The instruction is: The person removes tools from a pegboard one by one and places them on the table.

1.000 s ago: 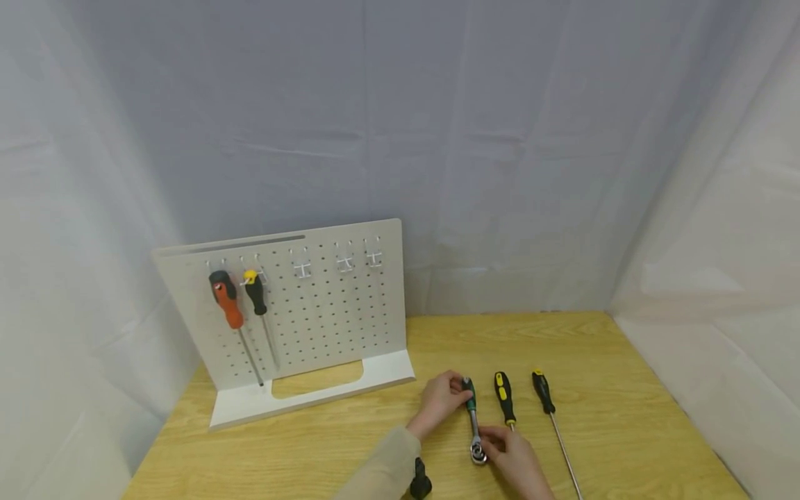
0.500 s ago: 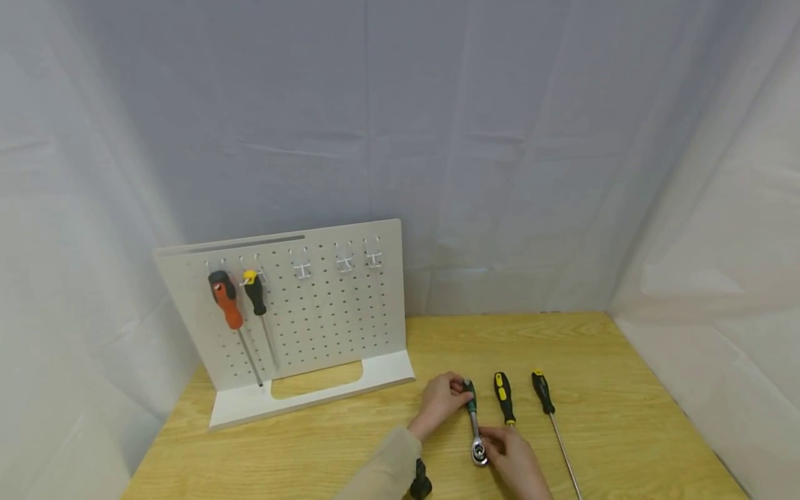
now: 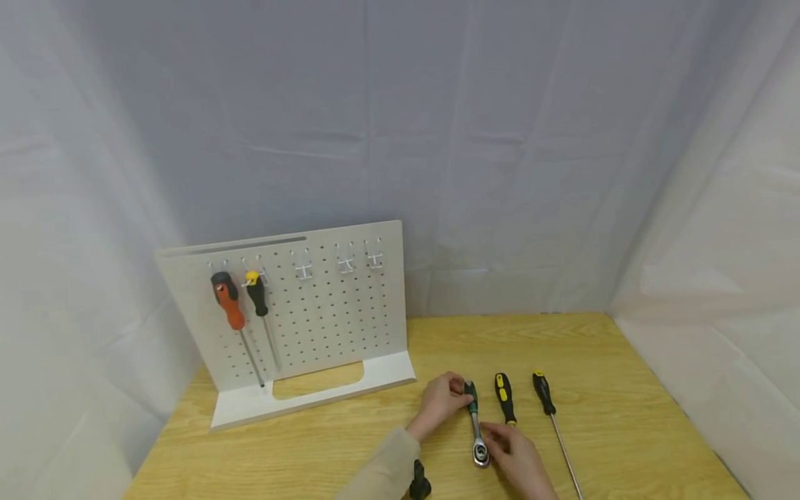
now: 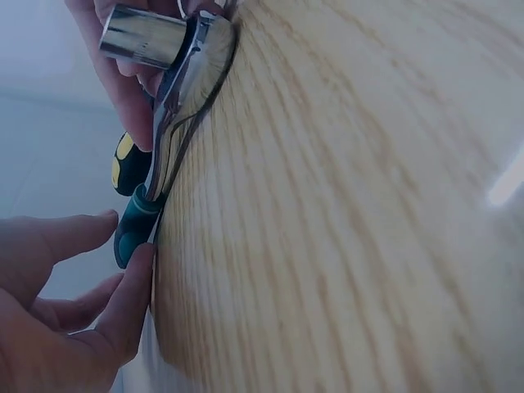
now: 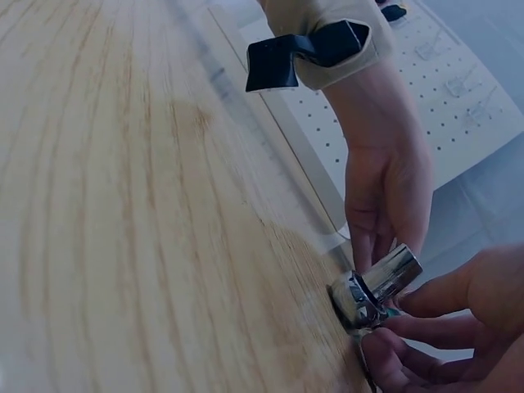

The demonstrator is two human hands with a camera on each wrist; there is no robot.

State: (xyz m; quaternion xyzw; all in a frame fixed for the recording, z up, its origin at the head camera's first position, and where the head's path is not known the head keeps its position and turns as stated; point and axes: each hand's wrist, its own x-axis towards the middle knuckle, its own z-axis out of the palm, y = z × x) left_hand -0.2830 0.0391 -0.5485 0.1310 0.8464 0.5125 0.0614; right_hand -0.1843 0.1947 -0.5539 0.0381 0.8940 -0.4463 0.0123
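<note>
A ratchet wrench with a green handle and a chrome head lies on the wooden table, handle pointing away. From its head a chrome socket stands up. My left hand holds the handle's end with thumb and fingers, as the left wrist view shows. My right hand has its curled fingers at the ratchet's neck and head, on the right side. Some of these fingertips are hidden behind the socket in the left wrist view. Just right of the ratchet is a black and yellow screwdriver, its shaft covered by my right hand.
Farther right lies another long screwdriver. A white pegboard stands at the left, with an orange and black screwdriver and a yellow-topped one on hooks. Several clear hooks hold nothing. White cloth surrounds the table.
The ratchet's head has shifted and turned slightly toward the near side. My right fingers have slid a little along it. My left hand stays at the handle almost unmoved.
</note>
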